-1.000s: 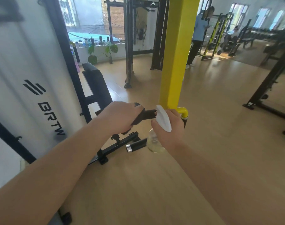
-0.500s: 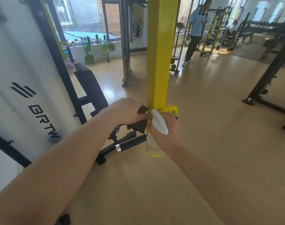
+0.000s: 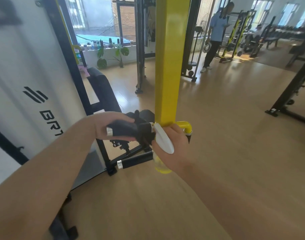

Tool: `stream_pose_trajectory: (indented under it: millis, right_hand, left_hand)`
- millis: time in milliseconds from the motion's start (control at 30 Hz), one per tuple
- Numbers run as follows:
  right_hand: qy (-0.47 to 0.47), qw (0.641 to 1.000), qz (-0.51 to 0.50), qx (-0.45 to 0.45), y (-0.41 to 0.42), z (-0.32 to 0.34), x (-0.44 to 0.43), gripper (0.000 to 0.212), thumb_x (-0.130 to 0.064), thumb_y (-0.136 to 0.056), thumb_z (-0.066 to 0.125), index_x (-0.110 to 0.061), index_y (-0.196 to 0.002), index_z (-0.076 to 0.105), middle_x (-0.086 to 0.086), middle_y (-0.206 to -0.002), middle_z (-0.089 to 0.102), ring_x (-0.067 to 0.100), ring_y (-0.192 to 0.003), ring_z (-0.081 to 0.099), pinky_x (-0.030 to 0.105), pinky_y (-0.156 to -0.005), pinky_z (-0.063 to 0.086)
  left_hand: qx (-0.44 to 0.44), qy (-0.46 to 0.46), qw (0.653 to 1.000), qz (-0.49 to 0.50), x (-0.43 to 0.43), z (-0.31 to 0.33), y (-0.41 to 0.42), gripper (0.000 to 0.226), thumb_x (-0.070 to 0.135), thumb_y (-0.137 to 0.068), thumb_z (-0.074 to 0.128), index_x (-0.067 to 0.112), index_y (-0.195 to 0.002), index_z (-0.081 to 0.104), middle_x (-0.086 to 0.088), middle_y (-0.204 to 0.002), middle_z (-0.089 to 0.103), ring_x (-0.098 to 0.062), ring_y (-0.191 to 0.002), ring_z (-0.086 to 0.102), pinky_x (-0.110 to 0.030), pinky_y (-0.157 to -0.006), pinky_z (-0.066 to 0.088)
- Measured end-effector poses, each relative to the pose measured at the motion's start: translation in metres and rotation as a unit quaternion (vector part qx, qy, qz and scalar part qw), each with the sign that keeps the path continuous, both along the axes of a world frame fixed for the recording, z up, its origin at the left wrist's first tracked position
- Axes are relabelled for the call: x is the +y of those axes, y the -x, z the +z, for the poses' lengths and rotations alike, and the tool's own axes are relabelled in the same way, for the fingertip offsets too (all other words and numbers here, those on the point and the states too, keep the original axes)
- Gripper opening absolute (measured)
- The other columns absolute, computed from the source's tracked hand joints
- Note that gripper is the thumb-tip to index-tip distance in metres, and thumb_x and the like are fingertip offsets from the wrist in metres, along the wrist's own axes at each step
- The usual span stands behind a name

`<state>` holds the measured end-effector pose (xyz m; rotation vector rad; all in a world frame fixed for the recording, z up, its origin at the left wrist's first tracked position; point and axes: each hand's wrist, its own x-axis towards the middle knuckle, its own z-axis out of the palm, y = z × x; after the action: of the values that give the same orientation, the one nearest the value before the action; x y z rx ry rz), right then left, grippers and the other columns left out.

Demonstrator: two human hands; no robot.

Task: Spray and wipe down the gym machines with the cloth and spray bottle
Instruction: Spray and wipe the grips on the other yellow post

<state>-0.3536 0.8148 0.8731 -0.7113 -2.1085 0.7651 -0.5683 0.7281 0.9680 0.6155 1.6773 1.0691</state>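
Fingers of your left hand (image 3: 111, 125) are curled round the upper black handle (image 3: 122, 131), clamping the dark cloth (image 3: 144, 134) against it. The cloth bunches out of your grip toward the yellow post (image 3: 172, 66). The handle's silver end cap shows at the near side of your palm.

Your right hand (image 3: 173, 149) has its fingers closed round the neck of the spray bottle (image 3: 163, 142), so the trigger is hidden from you. The bottle's white head lies over the top of that hand, its nozzle just beside the cloth at the foot of the post. The clear body with yellowish liquid hangs below your palm.

A short yellow curved pipe (image 3: 184, 126) juts from the base of the post just beyond your right hand. A second black handle (image 3: 136, 160) with a silver cap sits lower, apart from both hands.

To your left stands a white panel (image 3: 26, 66) with dark lettering, and behind the handles a black padded seat (image 3: 103, 87). The wooden floor (image 3: 217, 153) runs back to a potted plant (image 3: 111, 54) by the window and a person in a blue shirt (image 3: 215, 32) standing among other machines.
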Motion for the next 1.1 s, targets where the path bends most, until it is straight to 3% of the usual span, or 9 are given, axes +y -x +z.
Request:
stream_pose_trajectory:
  millis: [67,200,267,467,567,633,733,933,1100]
  right_hand:
    - [0.014,1.000,-0.019,0.002,0.006,0.001,-0.005,0.039,-0.041,-0.081,0.072,-0.019,-0.113,0.071,-0.006,-0.108,0.055,0.006,-0.095,0.053,0.001,-0.080,0.037]
    - [0.052,0.997,-0.055,0.010,0.016,0.006,-0.013,0.033,-0.026,-0.084,0.083,-0.022,-0.113,0.069,-0.007,-0.108,0.055,0.008,-0.094,0.053,0.005,-0.078,0.036]
    - [0.048,0.997,-0.056,0.003,0.020,0.008,-0.019,0.034,-0.026,-0.083,0.085,-0.020,-0.113,0.069,-0.008,-0.109,0.055,0.007,-0.092,0.053,0.003,-0.077,0.035]
    - [0.058,0.998,-0.019,0.000,0.043,0.013,-0.045,0.031,-0.035,-0.085,0.082,-0.046,-0.101,0.058,-0.019,-0.106,0.057,-0.001,-0.102,0.056,0.015,-0.082,0.049]
    - [0.078,0.997,0.001,0.010,0.060,0.015,-0.065,0.029,-0.029,-0.086,0.082,-0.035,-0.107,0.064,-0.016,-0.105,0.060,0.002,-0.101,0.059,0.005,-0.076,0.044]
    - [0.103,0.995,0.008,0.010,0.073,0.013,-0.076,0.030,-0.030,-0.087,0.081,-0.032,-0.112,0.063,-0.015,-0.106,0.060,0.007,-0.103,0.060,0.010,-0.082,0.047]
    - [0.129,0.991,0.024,-0.008,0.094,0.008,-0.088,0.033,-0.039,-0.089,0.078,-0.038,-0.115,0.057,-0.017,-0.105,0.062,0.009,-0.101,0.061,0.024,-0.090,0.054]
    - [0.180,0.979,0.087,-0.029,0.115,0.002,-0.104,0.034,-0.042,-0.092,0.074,-0.037,-0.120,0.055,-0.018,-0.102,0.062,0.009,-0.098,0.062,0.016,-0.083,0.053]
    - [0.182,0.963,0.199,0.002,0.131,-0.012,-0.118,0.022,-0.034,-0.089,0.079,-0.044,-0.098,0.061,-0.012,-0.095,0.065,0.005,-0.096,0.062,0.017,-0.079,0.054]
  left_hand:
    - [-0.026,-0.011,0.999,-0.026,-0.009,0.008,0.000,0.012,0.010,-0.097,0.067,0.008,-0.108,0.071,-0.015,-0.086,0.079,-0.024,-0.074,0.079,-0.032,-0.062,0.064]
    - [0.322,0.049,0.941,-0.094,-0.009,0.004,0.006,0.042,0.053,-0.097,0.062,0.013,-0.097,0.072,-0.011,-0.080,0.076,-0.024,-0.070,0.076,-0.031,-0.066,0.062]
    - [0.383,0.060,0.920,-0.056,-0.011,-0.003,0.004,0.057,0.068,-0.095,0.054,0.014,-0.092,0.073,-0.012,-0.081,0.075,-0.027,-0.071,0.075,-0.034,-0.073,0.062]
    - [0.038,0.001,0.995,0.095,-0.041,-0.026,0.006,0.053,0.060,-0.102,0.048,0.011,-0.106,0.066,-0.011,-0.075,0.063,-0.016,-0.058,0.055,-0.022,-0.053,0.046]
    - [-0.083,-0.028,0.986,0.144,-0.060,-0.037,0.013,0.049,0.058,-0.100,0.054,0.011,-0.111,0.066,-0.016,-0.089,0.071,-0.020,-0.077,0.066,-0.027,-0.076,0.060]
    - [-0.109,-0.040,0.980,0.161,-0.071,-0.039,0.018,0.045,0.052,-0.100,0.060,0.010,-0.115,0.066,-0.017,-0.100,0.076,-0.021,-0.083,0.072,-0.030,-0.081,0.063]
    - [-0.124,-0.058,0.974,0.182,-0.089,-0.044,0.027,0.039,0.047,-0.100,0.063,0.012,-0.115,0.066,-0.009,-0.090,0.075,-0.019,-0.075,0.071,-0.026,-0.060,0.061]
    - [-0.133,-0.110,0.970,0.169,-0.133,-0.069,0.041,0.032,0.028,-0.096,0.069,0.014,-0.125,0.063,-0.018,-0.124,0.069,-0.029,-0.117,0.068,-0.047,-0.102,0.055]
    - [-0.109,-0.128,0.946,0.277,-0.173,-0.088,0.037,0.036,0.016,-0.095,0.070,0.017,-0.129,0.059,-0.015,-0.127,0.067,-0.030,-0.119,0.065,-0.034,-0.079,0.058]
